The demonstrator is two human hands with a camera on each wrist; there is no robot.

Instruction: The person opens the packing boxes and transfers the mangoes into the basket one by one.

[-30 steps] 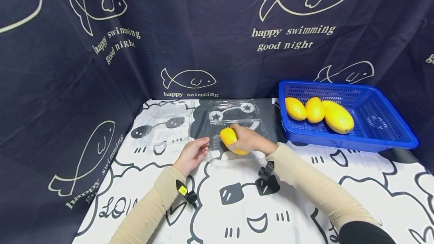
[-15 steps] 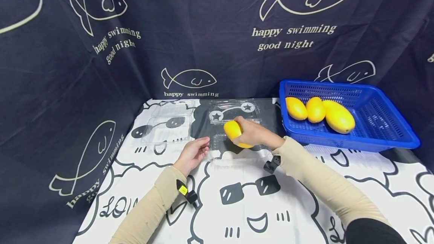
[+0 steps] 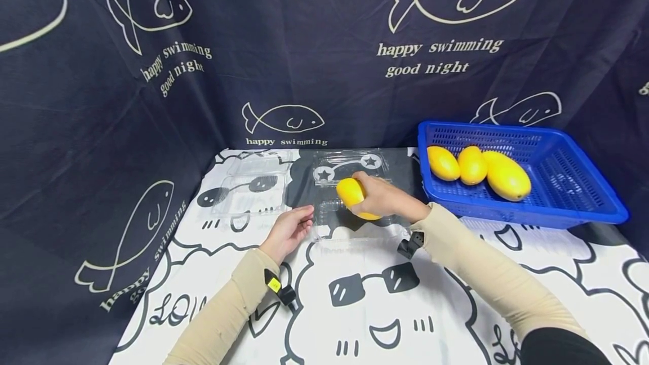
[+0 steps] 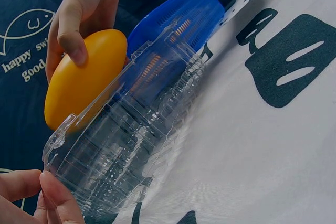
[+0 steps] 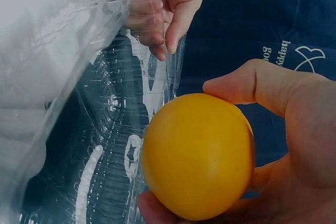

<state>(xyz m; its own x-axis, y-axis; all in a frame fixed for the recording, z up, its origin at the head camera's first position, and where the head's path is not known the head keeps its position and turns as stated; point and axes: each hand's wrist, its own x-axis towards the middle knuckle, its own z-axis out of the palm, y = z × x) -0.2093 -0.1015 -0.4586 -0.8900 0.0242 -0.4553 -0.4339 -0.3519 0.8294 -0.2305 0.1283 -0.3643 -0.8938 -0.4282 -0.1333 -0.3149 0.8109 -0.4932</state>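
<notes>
My right hand [image 3: 384, 196] grips a yellow mango [image 3: 350, 191] with thumb and fingers. It holds the fruit above a clear plastic clamshell box [image 3: 328, 219] whose lid lies folded back behind it. In the left wrist view the mango [image 4: 86, 85] hangs over the box wall [image 4: 113, 153], tilted; whether they touch I cannot tell. My left hand [image 3: 288, 234] pinches the box's left rim between thumb and fingers, and the right wrist view shows this left hand [image 5: 176, 6] through the clear plastic.
At the back right stands a blue perforated basket [image 3: 512, 213] with three more mangoes [image 3: 472, 165] in its left part. Another clear plastic box [image 3: 250, 196] lies with its lid raised at the back left. Dark fabric [image 3: 324, 44] walls the table's back and left.
The right hand has raised the mango from low in the box, shifting it slightly right and toward the back. The left hand stays at the rim.
</notes>
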